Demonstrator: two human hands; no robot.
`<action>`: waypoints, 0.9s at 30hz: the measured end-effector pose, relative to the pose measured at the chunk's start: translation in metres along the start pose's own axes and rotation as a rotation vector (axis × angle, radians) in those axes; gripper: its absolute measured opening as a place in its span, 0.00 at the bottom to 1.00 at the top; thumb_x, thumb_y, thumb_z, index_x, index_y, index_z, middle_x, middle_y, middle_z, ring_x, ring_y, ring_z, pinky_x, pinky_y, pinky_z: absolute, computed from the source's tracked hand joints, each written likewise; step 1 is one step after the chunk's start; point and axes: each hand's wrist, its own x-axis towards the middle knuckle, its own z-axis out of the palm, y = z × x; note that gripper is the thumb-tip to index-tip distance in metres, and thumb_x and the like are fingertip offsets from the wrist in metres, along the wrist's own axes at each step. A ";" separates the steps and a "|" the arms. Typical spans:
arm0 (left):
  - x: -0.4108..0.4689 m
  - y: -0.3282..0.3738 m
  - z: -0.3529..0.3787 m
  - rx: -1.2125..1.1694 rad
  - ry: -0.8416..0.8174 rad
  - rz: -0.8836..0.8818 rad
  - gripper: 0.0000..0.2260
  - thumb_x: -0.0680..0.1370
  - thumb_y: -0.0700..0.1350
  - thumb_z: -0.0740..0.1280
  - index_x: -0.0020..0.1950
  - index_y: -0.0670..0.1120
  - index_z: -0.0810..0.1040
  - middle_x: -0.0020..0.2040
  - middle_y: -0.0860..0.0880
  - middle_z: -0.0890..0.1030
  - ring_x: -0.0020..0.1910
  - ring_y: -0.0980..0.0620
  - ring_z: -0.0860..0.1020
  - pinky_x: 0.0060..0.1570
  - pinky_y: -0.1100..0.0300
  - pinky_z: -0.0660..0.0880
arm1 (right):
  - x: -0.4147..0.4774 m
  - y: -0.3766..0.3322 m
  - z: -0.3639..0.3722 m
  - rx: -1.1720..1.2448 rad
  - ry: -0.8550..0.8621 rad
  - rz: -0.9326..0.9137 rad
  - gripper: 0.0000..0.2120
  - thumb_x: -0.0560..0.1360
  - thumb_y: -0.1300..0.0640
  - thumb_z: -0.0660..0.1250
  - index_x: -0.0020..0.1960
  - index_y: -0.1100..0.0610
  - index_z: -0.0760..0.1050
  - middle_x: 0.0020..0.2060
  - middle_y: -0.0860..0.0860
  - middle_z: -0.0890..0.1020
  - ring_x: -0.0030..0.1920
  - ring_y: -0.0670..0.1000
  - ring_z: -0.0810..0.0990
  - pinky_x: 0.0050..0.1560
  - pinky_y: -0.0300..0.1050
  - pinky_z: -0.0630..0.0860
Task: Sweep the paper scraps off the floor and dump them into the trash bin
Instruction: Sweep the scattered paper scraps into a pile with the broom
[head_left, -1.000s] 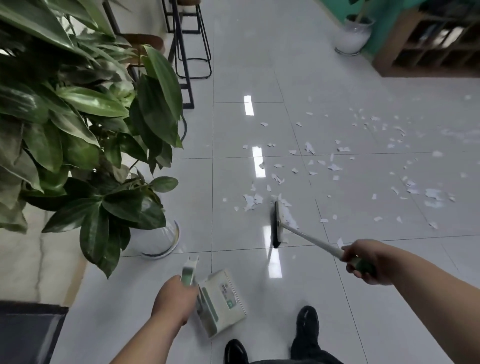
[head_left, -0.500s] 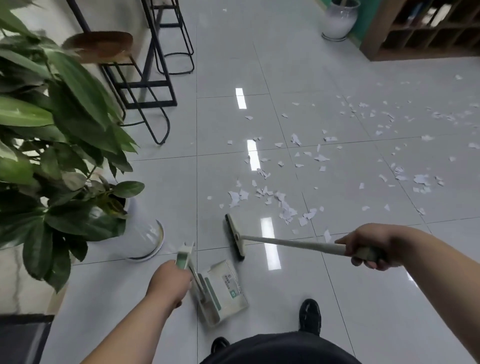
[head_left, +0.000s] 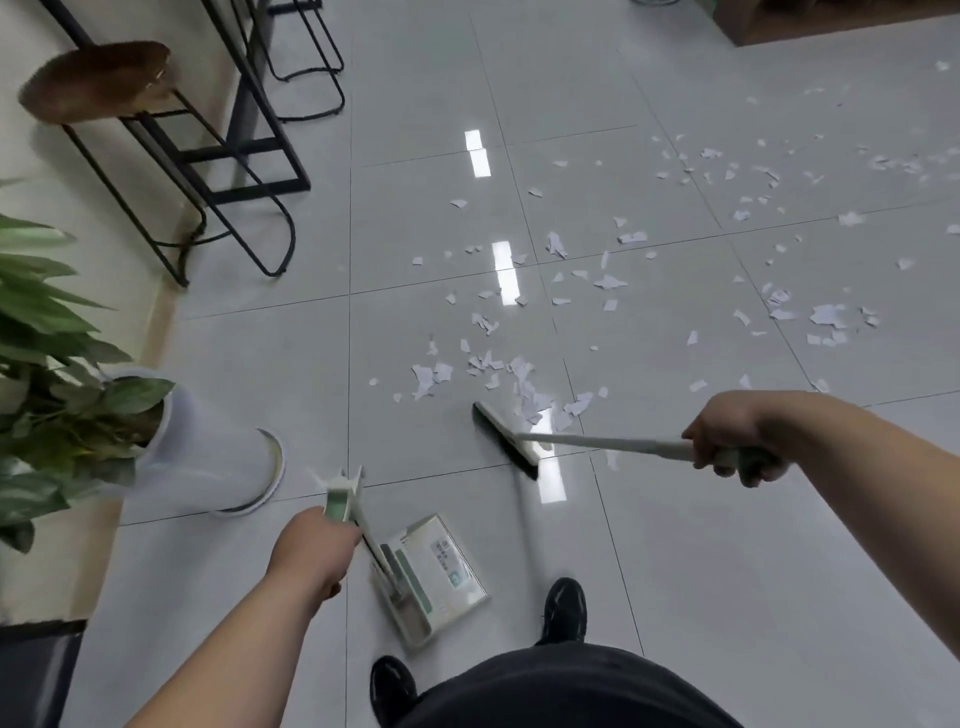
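White paper scraps lie scattered over the grey floor tiles, from the middle out to the far right. My right hand is closed on the pale handle of a broom. Its dark-bristled head rests on the floor just in front of a small heap of scraps. My left hand grips the upright handle of a white and green dustpan, which sits on the floor near my feet, apart from the broom. No trash bin is in view.
A white pot with a leafy plant stands at the left. Black-framed stools are at the far left. My black shoes are at the bottom.
The broom head has swept back toward me and swung round, gathering scraps into a small heap. The view has tilted down and shifted; the dustpan stays by my feet.
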 end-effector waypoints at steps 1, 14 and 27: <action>-0.003 0.008 0.007 -0.011 0.005 -0.003 0.03 0.73 0.34 0.61 0.40 0.41 0.71 0.32 0.43 0.69 0.29 0.46 0.65 0.26 0.62 0.63 | 0.002 0.001 -0.005 -0.026 0.023 -0.023 0.17 0.76 0.62 0.66 0.64 0.59 0.75 0.34 0.57 0.77 0.22 0.55 0.75 0.31 0.37 0.66; -0.022 0.085 0.058 -0.040 -0.016 0.069 0.06 0.73 0.33 0.61 0.39 0.43 0.69 0.33 0.45 0.67 0.30 0.48 0.64 0.26 0.62 0.61 | -0.009 0.081 -0.035 0.114 0.178 -0.031 0.06 0.74 0.64 0.65 0.49 0.63 0.78 0.33 0.58 0.77 0.24 0.57 0.78 0.33 0.41 0.69; 0.003 0.137 0.093 0.046 -0.084 0.227 0.03 0.73 0.35 0.62 0.40 0.41 0.73 0.34 0.43 0.71 0.32 0.45 0.68 0.30 0.57 0.67 | -0.041 0.125 0.003 0.736 0.012 0.243 0.03 0.76 0.63 0.64 0.49 0.61 0.71 0.32 0.57 0.77 0.24 0.53 0.76 0.24 0.36 0.62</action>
